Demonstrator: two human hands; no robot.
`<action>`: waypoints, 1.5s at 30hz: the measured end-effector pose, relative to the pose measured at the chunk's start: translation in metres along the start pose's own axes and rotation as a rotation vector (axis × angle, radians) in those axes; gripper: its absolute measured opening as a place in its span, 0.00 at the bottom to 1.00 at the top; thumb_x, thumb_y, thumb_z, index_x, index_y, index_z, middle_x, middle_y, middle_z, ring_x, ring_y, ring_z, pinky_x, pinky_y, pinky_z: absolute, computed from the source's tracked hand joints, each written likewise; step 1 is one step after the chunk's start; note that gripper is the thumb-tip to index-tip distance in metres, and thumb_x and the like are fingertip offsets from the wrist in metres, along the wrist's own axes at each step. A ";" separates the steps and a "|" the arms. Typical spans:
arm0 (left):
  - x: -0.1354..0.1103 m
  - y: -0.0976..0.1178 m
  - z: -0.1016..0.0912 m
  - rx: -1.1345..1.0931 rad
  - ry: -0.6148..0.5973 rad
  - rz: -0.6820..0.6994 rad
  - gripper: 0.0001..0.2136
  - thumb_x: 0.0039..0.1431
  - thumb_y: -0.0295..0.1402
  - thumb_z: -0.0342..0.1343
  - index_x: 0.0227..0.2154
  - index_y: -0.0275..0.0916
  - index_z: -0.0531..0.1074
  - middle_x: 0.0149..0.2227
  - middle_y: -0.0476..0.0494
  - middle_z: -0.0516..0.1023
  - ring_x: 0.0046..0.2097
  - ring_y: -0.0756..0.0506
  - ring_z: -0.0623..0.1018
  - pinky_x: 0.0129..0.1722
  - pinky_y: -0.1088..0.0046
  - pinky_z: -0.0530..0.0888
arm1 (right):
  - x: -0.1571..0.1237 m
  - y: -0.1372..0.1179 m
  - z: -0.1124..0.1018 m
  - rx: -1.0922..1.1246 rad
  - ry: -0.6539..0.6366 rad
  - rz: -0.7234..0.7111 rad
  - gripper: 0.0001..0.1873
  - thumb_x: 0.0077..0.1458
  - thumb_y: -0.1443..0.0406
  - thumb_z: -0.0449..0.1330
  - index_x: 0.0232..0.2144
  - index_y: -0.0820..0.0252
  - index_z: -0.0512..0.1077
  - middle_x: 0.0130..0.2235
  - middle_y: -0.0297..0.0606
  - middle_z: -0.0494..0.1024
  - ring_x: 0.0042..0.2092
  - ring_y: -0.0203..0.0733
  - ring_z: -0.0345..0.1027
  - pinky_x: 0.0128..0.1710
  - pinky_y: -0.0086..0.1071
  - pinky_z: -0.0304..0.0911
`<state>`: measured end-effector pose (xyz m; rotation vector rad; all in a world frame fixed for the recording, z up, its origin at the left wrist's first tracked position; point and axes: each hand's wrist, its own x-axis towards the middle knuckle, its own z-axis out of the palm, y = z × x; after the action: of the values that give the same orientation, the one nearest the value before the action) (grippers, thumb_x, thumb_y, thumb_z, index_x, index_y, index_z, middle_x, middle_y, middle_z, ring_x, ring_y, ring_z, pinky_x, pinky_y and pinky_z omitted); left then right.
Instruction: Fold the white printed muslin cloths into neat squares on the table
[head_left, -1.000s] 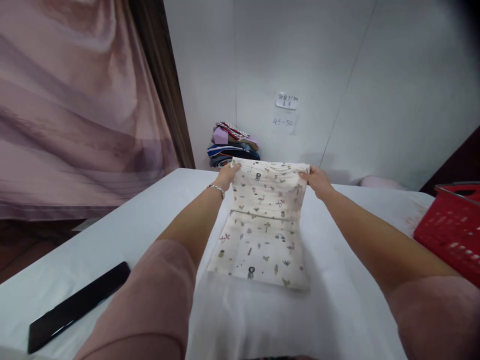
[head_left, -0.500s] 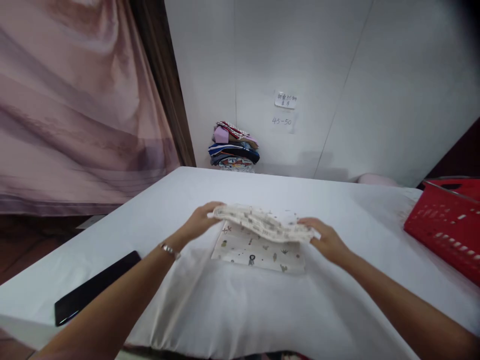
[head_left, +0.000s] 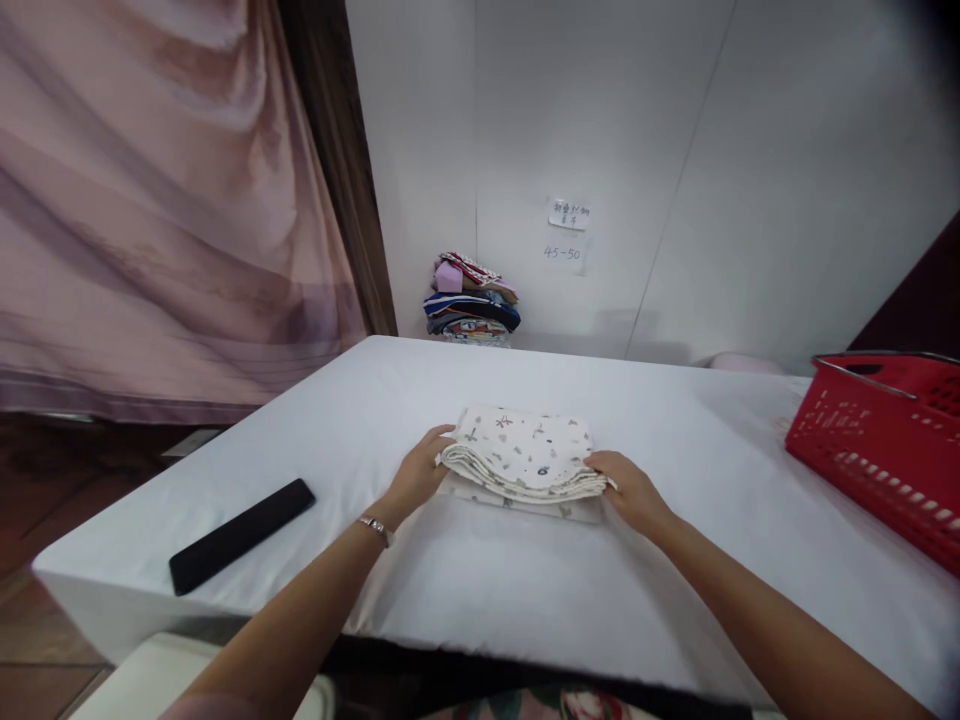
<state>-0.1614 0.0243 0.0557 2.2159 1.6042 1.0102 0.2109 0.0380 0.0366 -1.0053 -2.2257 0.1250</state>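
A white cloth with small printed figures (head_left: pixel 525 450) lies folded in several layers on the white-covered table (head_left: pixel 480 580). Its near edge, a thick bundle of layers, sags slightly in the middle, above a lower flap that shows beneath. At the left end of that edge, my left hand (head_left: pixel 420 468) grips the layers between thumb and fingers; a bracelet is on the wrist. My right hand (head_left: pixel 628 488) pinches the right end the same way.
A long black object (head_left: pixel 241 535) lies on the table at left. At right stands a red plastic basket (head_left: pixel 862 440) with a metal handle. Folded clothes (head_left: pixel 472 305) are stacked by the wall behind, near paper labels (head_left: pixel 566 235). A pink curtain (head_left: pixel 165 200) hangs at left.
The raised near part of the cloth has come down and toward me, over most of the lower flap. Both hands moved down with it, still gripping its ends. The view shifted slightly.
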 end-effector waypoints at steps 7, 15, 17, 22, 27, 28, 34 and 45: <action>-0.019 -0.010 0.004 0.221 -0.078 0.119 0.10 0.50 0.28 0.51 0.36 0.43 0.72 0.46 0.43 0.72 0.47 0.42 0.72 0.46 0.64 0.69 | -0.012 -0.006 -0.001 0.068 -0.176 0.037 0.24 0.47 0.74 0.48 0.46 0.54 0.69 0.43 0.40 0.75 0.44 0.45 0.67 0.42 0.41 0.66; 0.080 -0.003 -0.010 0.202 0.072 0.031 0.07 0.52 0.32 0.51 0.35 0.42 0.69 0.43 0.45 0.71 0.40 0.46 0.73 0.36 0.72 0.68 | 0.083 0.045 -0.019 0.238 0.013 0.322 0.13 0.40 0.69 0.53 0.30 0.58 0.74 0.31 0.36 0.77 0.33 0.42 0.67 0.38 0.37 0.64; 0.121 0.001 -0.013 0.165 0.185 -0.027 0.06 0.50 0.33 0.53 0.32 0.41 0.69 0.39 0.45 0.72 0.38 0.45 0.72 0.35 0.72 0.67 | 0.119 0.059 -0.029 0.325 0.152 0.386 0.13 0.37 0.67 0.55 0.30 0.60 0.74 0.29 0.34 0.76 0.34 0.42 0.66 0.38 0.36 0.63; 0.175 0.014 -0.023 0.080 0.341 -0.042 0.07 0.47 0.31 0.54 0.32 0.40 0.71 0.36 0.46 0.72 0.37 0.45 0.71 0.36 0.72 0.66 | 0.156 0.064 -0.050 0.269 0.365 0.392 0.16 0.40 0.64 0.56 0.34 0.62 0.74 0.31 0.35 0.76 0.35 0.43 0.66 0.37 0.36 0.63; 0.110 0.006 -0.021 0.100 0.194 0.064 0.10 0.50 0.31 0.51 0.37 0.41 0.70 0.40 0.46 0.74 0.39 0.46 0.72 0.38 0.72 0.67 | 0.087 0.045 -0.037 0.101 0.253 0.211 0.16 0.45 0.66 0.54 0.38 0.58 0.73 0.39 0.40 0.77 0.40 0.46 0.69 0.43 0.41 0.64; 0.088 0.001 -0.017 0.123 0.125 0.086 0.11 0.51 0.31 0.51 0.39 0.42 0.69 0.43 0.46 0.73 0.41 0.46 0.73 0.40 0.72 0.68 | 0.065 0.041 -0.028 0.086 0.197 0.134 0.16 0.46 0.67 0.54 0.39 0.57 0.73 0.41 0.41 0.76 0.44 0.47 0.68 0.46 0.43 0.64; -0.008 -0.028 0.014 0.234 -0.212 0.086 0.11 0.57 0.32 0.46 0.40 0.45 0.70 0.52 0.49 0.70 0.48 0.47 0.72 0.41 0.74 0.71 | -0.026 0.021 0.020 0.065 -0.113 -0.133 0.16 0.53 0.70 0.50 0.42 0.55 0.72 0.45 0.41 0.76 0.49 0.46 0.67 0.49 0.45 0.65; -0.022 -0.028 0.019 0.408 -0.194 0.114 0.14 0.57 0.26 0.43 0.43 0.43 0.69 0.54 0.47 0.67 0.47 0.46 0.73 0.40 0.73 0.72 | -0.019 0.033 0.018 -0.093 -0.094 -0.190 0.22 0.50 0.76 0.48 0.42 0.56 0.73 0.45 0.38 0.76 0.50 0.45 0.65 0.47 0.43 0.67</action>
<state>-0.1738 0.0186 0.0177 2.5970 1.7331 0.5008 0.2293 0.0515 0.0008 -0.8455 -2.4197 -0.0170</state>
